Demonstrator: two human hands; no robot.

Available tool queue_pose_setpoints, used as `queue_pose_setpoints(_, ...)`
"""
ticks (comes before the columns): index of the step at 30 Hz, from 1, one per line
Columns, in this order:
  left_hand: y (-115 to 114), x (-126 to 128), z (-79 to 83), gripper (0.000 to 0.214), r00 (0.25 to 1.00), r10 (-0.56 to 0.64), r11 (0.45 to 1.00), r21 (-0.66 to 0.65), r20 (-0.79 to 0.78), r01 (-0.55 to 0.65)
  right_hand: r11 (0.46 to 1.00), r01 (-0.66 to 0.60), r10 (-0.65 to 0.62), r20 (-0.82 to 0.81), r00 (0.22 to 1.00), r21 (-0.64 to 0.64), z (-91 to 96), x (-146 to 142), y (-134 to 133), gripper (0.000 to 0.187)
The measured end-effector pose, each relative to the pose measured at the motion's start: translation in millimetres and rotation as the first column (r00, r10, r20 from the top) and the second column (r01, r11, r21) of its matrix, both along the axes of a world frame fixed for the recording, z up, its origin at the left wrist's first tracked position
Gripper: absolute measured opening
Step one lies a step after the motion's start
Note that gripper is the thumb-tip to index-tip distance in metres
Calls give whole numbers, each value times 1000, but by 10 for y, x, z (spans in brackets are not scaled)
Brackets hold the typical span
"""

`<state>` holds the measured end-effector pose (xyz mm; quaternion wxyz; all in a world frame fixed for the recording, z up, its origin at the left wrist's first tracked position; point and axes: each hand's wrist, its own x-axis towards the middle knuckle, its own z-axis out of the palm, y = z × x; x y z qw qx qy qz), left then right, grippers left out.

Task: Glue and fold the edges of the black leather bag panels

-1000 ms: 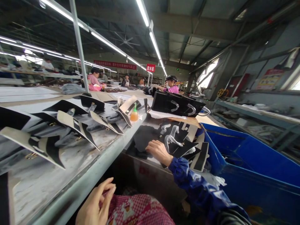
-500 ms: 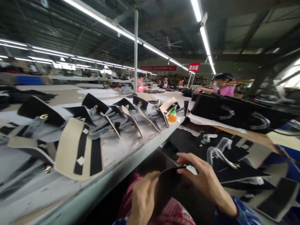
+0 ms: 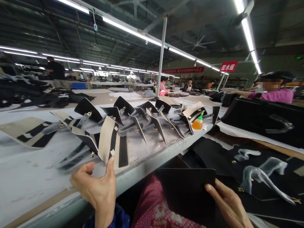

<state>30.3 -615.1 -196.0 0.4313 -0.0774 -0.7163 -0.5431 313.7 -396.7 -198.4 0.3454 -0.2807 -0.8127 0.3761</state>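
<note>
My right hand (image 3: 226,198) pinches the right edge of a flat black panel (image 3: 190,186), which lies over my lap with its smooth side up. The fingers behind the panel are hidden. My left hand (image 3: 96,185) is raised over the table's front edge, thumb up and apart from the bent fingers, with nothing visible in it. Its thumb tip overlaps the lower edge of a beige-backed panel (image 3: 106,139) with black strips and a small white tag; I cannot tell whether they touch. Behind it stand several bent black panels (image 3: 136,125) with gold metal fittings and clear plastic wrapping.
A glue bottle (image 3: 198,122) with orange liquid and a green cap stands near the table edge (image 3: 152,164). To my right lie black pieces (image 3: 220,158) with plastic-wrapped straps (image 3: 258,174). A co-worker in pink (image 3: 275,91) is beyond a large black bag-like piece (image 3: 256,120).
My left hand has let go of the black panel and moved left to the table edge. The right hand keeps the panel, which now lies flatter. The view has turned left.
</note>
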Motion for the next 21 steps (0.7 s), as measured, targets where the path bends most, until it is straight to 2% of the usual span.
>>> queue_pose_setpoints(3,-40,-171,-110,41,996,52,988,-146,68,-42,999,-37,36,27,999,35,-44,49,32,37)
queue_pose_setpoints(7,-20,-167,-155,29,998,37,973,-230,41,-27,999,-2,2,8,1000,35,-21,66,13,43)
queue_pose_setpoints(10,-32,-69,-92,25,1000,-16,971,-237,13,19,1000,15,-15,-9,1000,14,11,53,-11,47)
queue_pose_setpoints(14,-53,158,45,26,998,-54,987,-148,7,55,998,16,-18,-51,999,-54,37,44,-56,47)
queue_pose_setpoints(17,-34,272,127,26,994,-44,993,-103,98,55,991,43,-56,-108,993,-127,65,53,-95,46)
queue_pose_setpoints(21,-52,225,151,20,967,-60,974,-198,246,111,983,65,-101,-205,974,-174,47,82,-78,47)
